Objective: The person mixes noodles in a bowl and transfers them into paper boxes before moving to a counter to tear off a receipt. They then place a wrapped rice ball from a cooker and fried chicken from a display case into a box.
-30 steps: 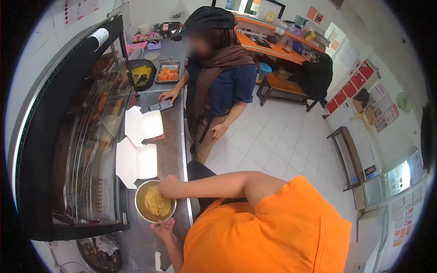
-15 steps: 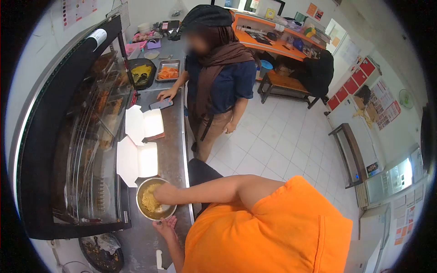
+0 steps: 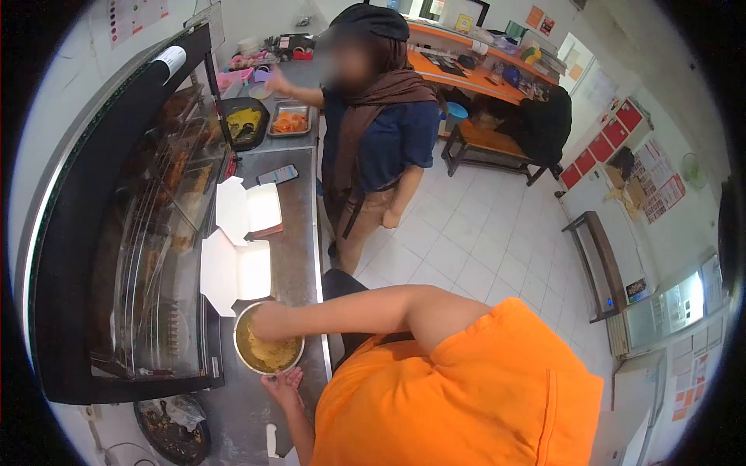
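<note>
A round metal bowl (image 3: 239, 353) stands on the steel counter, with a yellow, crumbly or noodle-like food (image 3: 273, 353) inside. My right hand (image 3: 272, 320) reaches down into the bowl at its upper side; its fingers are hidden in the food. At the bowl's lower rim, my left hand (image 3: 286, 384) steadies it with curled fingers, palm partly turned up. Just above the bowl, two white boxes (image 3: 254, 270) (image 3: 264, 208) lie open on the counter. A white-handled utensil (image 3: 271, 441) rests below my left hand.
A glass display case (image 3: 148, 233) lines the counter's left side. Farther up are a phone (image 3: 277, 175), a tray of orange slices (image 3: 290, 122) and a black dish of yellow food (image 3: 245, 123). A co-worker (image 3: 381, 140) stands beside the counter. A dark round tray (image 3: 172, 435) is at lower left.
My right hand has shifted slightly up and left within the bowl, uncovering more food. The co-worker's hand has left the phone and is raised over the far counter.
</note>
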`<state>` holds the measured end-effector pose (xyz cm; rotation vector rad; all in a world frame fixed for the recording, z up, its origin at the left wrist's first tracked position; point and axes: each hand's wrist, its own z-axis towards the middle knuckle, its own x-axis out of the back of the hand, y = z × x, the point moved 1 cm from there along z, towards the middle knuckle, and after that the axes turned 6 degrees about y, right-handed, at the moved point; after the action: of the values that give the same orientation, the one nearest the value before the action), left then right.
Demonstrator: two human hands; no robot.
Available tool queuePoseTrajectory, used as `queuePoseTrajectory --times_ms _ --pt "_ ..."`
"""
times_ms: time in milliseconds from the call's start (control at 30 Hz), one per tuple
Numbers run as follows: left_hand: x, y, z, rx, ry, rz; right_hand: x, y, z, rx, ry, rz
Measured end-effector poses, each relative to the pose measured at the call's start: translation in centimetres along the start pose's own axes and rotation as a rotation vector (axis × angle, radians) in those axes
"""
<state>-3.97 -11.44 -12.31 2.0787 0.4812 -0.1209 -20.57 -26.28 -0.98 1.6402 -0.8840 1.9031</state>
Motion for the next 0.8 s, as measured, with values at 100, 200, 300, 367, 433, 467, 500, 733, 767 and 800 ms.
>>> queuePoseTrajectory --times_ms 100,200,300,367,433,467,500,733,767,800 --pt "0.5 -0.1 0.2 0.02 0.026 0.007 -0.9 2.0 1.7 -0.126 0.031 -0.049" --pt "-0.1 0.7 0.2 0.033 0.043 0.006 -0.8 2.5 0.8 -0.235 0.023 0.015" --pt "-0.9 1.3 -0.2 0.046 0.047 -0.019 -0.2 1.3 -1.3 -0.305 -0.124 0.153" --pt "-1.1 1.3 -0.2 0.038 0.058 -0.03 -1.1 0.5 -1.9 -0.242 -0.323 0.163" --pt "-1.3 1.2 -0.7 0.041 0.039 -0.022 -0.8 0.3 -1.8 -0.28 -0.294 0.258" --pt "-1.4 1.2 -0.9 0.038 0.035 -0.023 -0.5 0.1 -1.6 -0.291 -0.28 0.303" --pt "-1.2 1.4 -1.0 0.031 0.021 -0.017 -1.0 0.3 -1.4 -0.364 -0.221 0.352" --pt "-1.6 1.8 -1.4 0.051 0.027 -0.004 -4.1 -0.6 -2.7 -0.503 0.026 0.292" --pt "-1.6 1.5 -1.2 0.053 0.027 -0.011 -4.2 -1.2 -2.9 -0.46 0.031 0.287" --pt "-1.5 1.3 -1.0 0.051 0.029 -0.014 -4.2 -1.4 -3.1 -0.383 0.027 0.287"
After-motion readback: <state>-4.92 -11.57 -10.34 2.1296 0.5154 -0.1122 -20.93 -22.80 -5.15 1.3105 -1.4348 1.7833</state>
